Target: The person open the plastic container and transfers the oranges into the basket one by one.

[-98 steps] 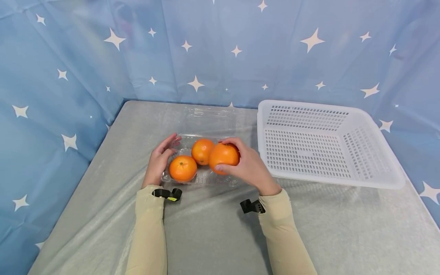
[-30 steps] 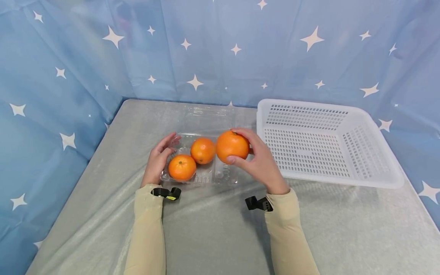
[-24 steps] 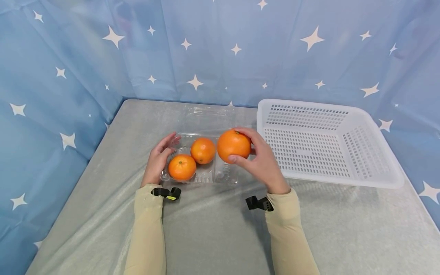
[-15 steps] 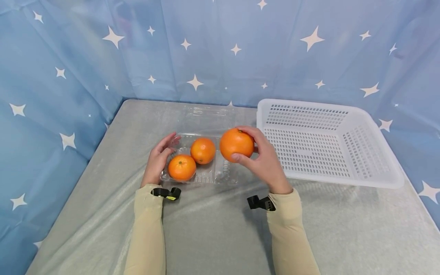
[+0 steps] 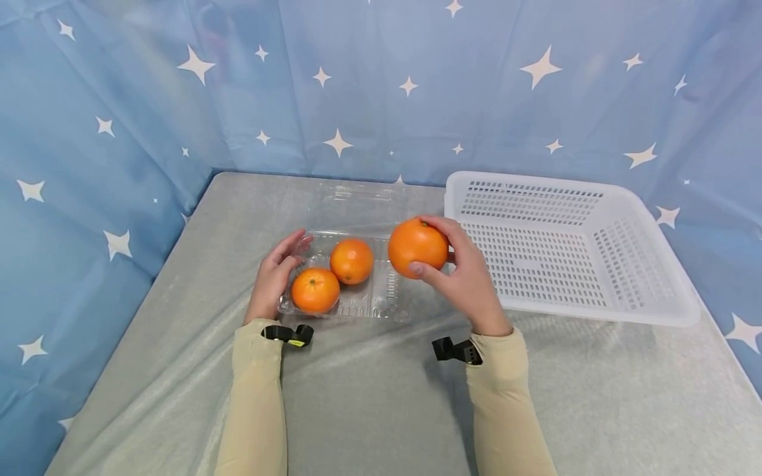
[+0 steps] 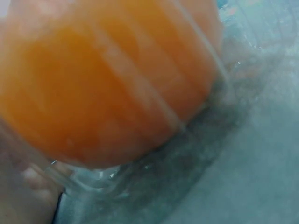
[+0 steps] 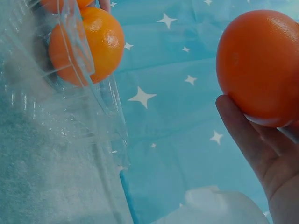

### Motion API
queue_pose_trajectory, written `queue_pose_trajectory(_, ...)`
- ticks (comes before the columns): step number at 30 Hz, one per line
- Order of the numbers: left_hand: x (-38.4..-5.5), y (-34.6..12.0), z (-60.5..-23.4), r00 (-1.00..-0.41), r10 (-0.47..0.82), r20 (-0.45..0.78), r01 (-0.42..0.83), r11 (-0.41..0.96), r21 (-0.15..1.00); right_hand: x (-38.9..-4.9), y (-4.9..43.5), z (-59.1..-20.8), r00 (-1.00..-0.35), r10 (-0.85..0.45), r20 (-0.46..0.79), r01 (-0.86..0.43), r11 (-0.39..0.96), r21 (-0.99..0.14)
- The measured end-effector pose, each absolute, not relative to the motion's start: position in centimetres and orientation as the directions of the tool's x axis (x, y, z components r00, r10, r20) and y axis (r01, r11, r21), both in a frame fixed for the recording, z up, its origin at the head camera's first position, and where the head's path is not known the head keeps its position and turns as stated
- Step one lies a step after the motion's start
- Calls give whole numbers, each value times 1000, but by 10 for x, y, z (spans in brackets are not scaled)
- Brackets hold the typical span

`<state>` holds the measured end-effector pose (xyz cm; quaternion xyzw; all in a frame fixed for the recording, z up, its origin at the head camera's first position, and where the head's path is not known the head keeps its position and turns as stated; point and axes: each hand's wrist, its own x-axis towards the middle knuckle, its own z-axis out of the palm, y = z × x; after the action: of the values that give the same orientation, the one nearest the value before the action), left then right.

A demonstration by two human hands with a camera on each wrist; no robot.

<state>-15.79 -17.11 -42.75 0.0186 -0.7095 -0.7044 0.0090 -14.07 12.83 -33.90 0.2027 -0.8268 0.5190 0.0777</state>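
My right hand (image 5: 467, 281) grips an orange (image 5: 418, 248) between thumb and fingers, raised above the right end of a clear plastic clamshell box (image 5: 383, 304). In the right wrist view that held orange (image 7: 259, 65) hangs apart from the box, against the curtain. Two more oranges lie in the box's left part: a front one (image 5: 315, 291) and a rear one (image 5: 351, 261). My left hand (image 5: 275, 277) rests against the box's left side, fingers extended along its rim. The left wrist view is filled by an orange (image 6: 107, 88) behind the clear wall.
A white perforated plastic basket (image 5: 595, 316) stands at the back right of the grey-covered table (image 5: 369, 410). The box's clear lid (image 5: 357, 205) lies open toward the back. A blue star-patterned curtain (image 5: 381, 86) encloses the table's back and sides.
My right hand has lifted the orange out of the box and moved it rightward, toward the basket. The left hand and the other two oranges have stayed in place.
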Motion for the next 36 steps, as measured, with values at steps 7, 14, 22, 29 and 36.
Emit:
queue_pose_trajectory(7,-158,-171,-427,-999,-37,-7,-8,15,1000,-147,135,-346,-905,-222,363,-425,406,-809)
queue_pose_trajectory(14,-158,-172,-427,-999,-37,-4,-5,19,1000,-146,139,-341,-905,-186,384,-426,442,-790)
queue_pose_trajectory(22,-159,-172,-427,-1000,-30,-1,-1,13,1000,-145,142,-337,-910,-147,389,-414,402,-817)
queue_pose_trajectory(29,-158,-172,-425,-1000,-29,-7,-7,-10,1000,-133,134,-318,-912,-126,390,-409,345,-845)
queue_pose_trajectory(36,-158,-174,-427,-999,-34,-20,-20,-21,1000,-123,138,-307,-914,-68,400,-398,333,-854)
